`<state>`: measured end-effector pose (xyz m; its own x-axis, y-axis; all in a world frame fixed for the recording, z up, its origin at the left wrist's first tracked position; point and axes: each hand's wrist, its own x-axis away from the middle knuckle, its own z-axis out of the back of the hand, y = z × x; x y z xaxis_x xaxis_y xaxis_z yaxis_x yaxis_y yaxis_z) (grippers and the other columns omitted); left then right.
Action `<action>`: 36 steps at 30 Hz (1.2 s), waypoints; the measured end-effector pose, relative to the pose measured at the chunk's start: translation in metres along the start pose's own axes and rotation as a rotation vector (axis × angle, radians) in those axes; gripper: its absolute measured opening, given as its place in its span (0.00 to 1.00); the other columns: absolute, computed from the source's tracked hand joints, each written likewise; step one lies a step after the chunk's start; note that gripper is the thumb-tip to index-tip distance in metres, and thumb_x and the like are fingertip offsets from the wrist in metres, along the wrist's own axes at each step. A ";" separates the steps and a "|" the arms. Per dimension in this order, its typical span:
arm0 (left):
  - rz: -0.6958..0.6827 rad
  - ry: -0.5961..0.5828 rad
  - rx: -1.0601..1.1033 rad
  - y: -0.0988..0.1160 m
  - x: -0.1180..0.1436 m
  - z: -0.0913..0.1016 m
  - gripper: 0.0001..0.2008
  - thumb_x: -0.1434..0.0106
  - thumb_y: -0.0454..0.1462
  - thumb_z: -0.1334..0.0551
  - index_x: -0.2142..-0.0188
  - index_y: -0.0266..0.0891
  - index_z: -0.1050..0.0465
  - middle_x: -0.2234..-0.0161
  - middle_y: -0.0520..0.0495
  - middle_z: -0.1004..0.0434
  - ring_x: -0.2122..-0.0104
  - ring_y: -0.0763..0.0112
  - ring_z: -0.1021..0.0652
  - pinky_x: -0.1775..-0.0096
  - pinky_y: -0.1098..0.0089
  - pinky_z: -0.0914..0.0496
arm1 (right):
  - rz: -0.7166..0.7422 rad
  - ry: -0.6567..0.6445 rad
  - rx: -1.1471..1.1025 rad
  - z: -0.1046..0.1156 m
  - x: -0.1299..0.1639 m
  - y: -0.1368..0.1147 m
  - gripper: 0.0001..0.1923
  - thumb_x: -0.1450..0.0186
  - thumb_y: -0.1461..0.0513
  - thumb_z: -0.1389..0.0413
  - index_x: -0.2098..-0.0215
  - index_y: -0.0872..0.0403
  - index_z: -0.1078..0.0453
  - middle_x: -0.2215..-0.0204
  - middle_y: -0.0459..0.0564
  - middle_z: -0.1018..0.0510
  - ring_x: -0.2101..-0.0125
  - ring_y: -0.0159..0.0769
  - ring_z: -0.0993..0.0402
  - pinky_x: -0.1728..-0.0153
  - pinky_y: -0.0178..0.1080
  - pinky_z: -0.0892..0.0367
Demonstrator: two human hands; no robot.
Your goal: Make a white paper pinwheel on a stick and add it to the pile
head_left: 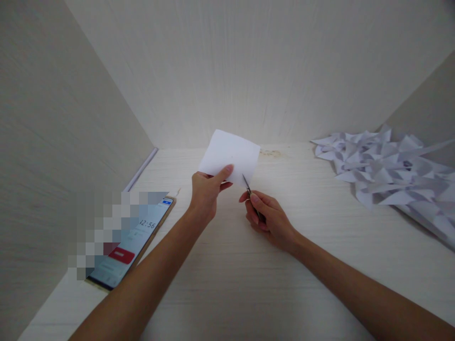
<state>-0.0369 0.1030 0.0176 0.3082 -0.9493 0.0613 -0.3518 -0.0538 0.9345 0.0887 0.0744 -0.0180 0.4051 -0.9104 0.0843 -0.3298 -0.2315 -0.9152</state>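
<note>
My left hand (209, 189) pinches a white square of paper (231, 149) by its lower edge, thumb on top and fingers beneath. The paper is held up in the air, tilted, near the middle of the view. In my right hand (265, 213) is a small pair of scissors (246, 182), the fingers wrapped round its dark handles. One blade lies over the paper's lower right corner; the other blade is hidden, so I cannot tell how far the paper sits between them.
A pile of folded white paper pinwheels (387, 166) lies at the right against the wall. On the left rests a phone (142, 241) showing a timer, partly blurred out. A pale rolled tube (142, 168) lies along the left wall. Walls enclose the white table (227, 284) on three sides.
</note>
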 end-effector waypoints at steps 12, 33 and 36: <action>0.010 0.009 -0.012 -0.001 0.001 -0.001 0.12 0.62 0.35 0.31 0.74 0.33 0.26 0.72 0.46 0.23 0.75 0.74 0.25 0.75 0.74 0.30 | 0.007 0.005 -0.019 0.001 0.000 0.000 0.13 0.43 0.53 0.48 0.71 0.55 0.36 0.91 0.34 0.43 0.91 0.20 0.56 0.91 0.28 0.62; -0.073 -0.101 -0.238 0.023 -0.020 0.020 0.12 0.65 0.35 0.31 0.78 0.32 0.26 0.77 0.48 0.25 0.76 0.73 0.27 0.71 0.70 0.31 | 0.024 -0.029 0.080 0.004 -0.001 0.002 0.13 0.41 0.53 0.49 0.71 0.56 0.36 0.91 0.35 0.43 0.91 0.19 0.56 0.92 0.27 0.60; -0.108 -0.109 -0.307 0.025 -0.019 0.020 0.12 0.65 0.36 0.31 0.78 0.33 0.27 0.79 0.50 0.26 0.77 0.72 0.27 0.72 0.69 0.31 | 0.026 -0.040 0.056 0.005 -0.001 0.003 0.13 0.42 0.53 0.49 0.71 0.56 0.36 0.91 0.35 0.43 0.91 0.19 0.56 0.92 0.26 0.61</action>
<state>-0.0696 0.1136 0.0330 0.2274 -0.9716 -0.0660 -0.0348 -0.0758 0.9965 0.0914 0.0763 -0.0223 0.4312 -0.9011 0.0453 -0.2932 -0.1875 -0.9375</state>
